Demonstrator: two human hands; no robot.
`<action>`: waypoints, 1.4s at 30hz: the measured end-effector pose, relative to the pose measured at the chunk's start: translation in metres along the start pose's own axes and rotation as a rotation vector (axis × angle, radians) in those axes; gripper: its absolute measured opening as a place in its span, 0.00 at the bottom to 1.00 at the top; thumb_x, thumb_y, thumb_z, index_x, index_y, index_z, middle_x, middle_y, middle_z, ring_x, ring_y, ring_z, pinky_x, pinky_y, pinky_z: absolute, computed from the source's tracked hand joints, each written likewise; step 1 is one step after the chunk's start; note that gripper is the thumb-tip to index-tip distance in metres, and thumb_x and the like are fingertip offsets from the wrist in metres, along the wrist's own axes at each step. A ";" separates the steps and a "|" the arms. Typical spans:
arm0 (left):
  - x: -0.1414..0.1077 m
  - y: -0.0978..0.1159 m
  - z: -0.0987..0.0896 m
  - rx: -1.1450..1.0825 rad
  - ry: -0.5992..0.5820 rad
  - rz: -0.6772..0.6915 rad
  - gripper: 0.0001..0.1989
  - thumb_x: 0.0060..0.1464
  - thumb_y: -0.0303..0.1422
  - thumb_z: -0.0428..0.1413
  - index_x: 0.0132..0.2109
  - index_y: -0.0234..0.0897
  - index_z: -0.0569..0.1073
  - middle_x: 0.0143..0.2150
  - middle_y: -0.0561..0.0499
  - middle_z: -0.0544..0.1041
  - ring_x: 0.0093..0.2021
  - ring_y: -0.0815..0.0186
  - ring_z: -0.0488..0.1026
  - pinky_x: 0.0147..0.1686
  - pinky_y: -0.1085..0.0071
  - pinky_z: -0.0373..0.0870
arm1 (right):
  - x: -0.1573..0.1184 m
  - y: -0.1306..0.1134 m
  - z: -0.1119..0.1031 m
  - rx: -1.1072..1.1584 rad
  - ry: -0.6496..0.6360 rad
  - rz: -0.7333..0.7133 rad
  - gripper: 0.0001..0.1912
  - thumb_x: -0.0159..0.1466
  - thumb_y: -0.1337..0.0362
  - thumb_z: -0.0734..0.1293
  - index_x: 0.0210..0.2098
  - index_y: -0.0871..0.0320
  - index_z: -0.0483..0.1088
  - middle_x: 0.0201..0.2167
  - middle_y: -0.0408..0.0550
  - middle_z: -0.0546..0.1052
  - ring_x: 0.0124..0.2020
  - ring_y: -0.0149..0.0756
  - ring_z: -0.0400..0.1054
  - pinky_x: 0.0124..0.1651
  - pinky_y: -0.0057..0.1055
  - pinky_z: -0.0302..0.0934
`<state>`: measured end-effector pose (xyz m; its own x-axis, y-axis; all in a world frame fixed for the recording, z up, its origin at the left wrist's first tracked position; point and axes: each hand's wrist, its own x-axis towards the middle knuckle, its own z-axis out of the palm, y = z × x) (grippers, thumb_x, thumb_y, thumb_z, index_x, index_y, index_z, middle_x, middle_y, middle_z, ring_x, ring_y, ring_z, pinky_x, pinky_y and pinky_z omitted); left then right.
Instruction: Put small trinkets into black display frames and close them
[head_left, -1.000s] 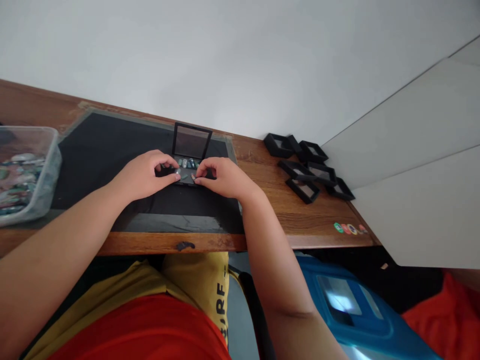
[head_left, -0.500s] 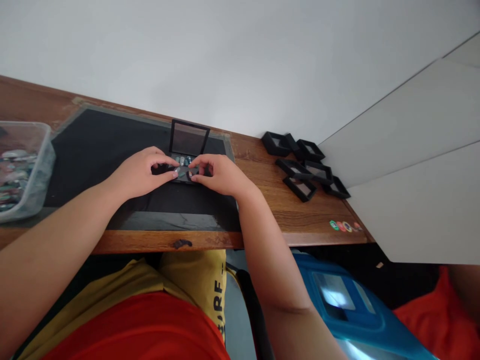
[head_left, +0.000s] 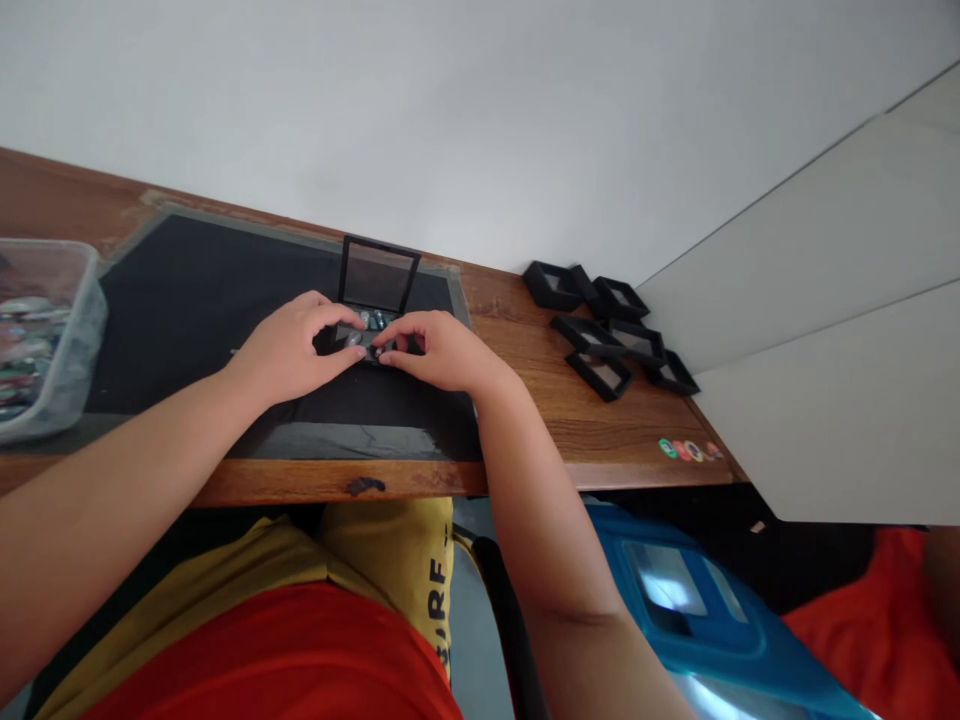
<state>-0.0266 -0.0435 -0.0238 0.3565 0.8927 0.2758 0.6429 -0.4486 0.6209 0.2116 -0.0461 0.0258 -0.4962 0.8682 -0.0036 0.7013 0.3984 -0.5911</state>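
Stones (head_left: 365, 320) line the back of the small black box (head_left: 370, 361) on the bench (head_left: 517, 340); the front looks loosely filled, and the lid (head_left: 380, 277) stands open. Left hand (head_left: 289, 350) has its fingers slightly parted around a stone; right hand (head_left: 442, 350) has its fingers nearly together at another. Whether either is gripped, I cannot tell.

Head-high view, forward and down (wide).
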 end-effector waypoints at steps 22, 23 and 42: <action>0.005 -0.009 0.008 0.015 0.024 0.031 0.19 0.61 0.47 0.57 0.46 0.44 0.89 0.47 0.44 0.79 0.42 0.55 0.77 0.43 0.59 0.71 | -0.003 -0.005 0.003 -0.061 0.009 -0.028 0.12 0.69 0.62 0.75 0.50 0.57 0.87 0.36 0.47 0.81 0.34 0.31 0.67 0.41 0.32 0.56; 0.005 -0.008 0.008 0.013 0.024 0.028 0.19 0.61 0.47 0.57 0.46 0.44 0.89 0.47 0.44 0.79 0.43 0.55 0.77 0.42 0.59 0.71 | -0.003 -0.005 0.002 -0.059 0.009 -0.030 0.12 0.69 0.62 0.75 0.49 0.56 0.87 0.36 0.46 0.81 0.34 0.31 0.67 0.41 0.32 0.56; 0.004 0.004 0.000 -0.186 0.127 0.214 0.12 0.66 0.40 0.59 0.44 0.40 0.85 0.44 0.46 0.82 0.40 0.61 0.76 0.38 0.65 0.70 | 0.001 -0.004 0.005 0.132 0.143 -0.165 0.08 0.69 0.63 0.72 0.37 0.59 0.83 0.34 0.46 0.83 0.35 0.33 0.70 0.43 0.33 0.59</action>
<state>-0.0229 -0.0418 -0.0202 0.3752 0.7825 0.4969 0.4233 -0.6216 0.6591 0.2058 -0.0486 0.0238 -0.5146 0.8313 0.2100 0.5393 0.5042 -0.6745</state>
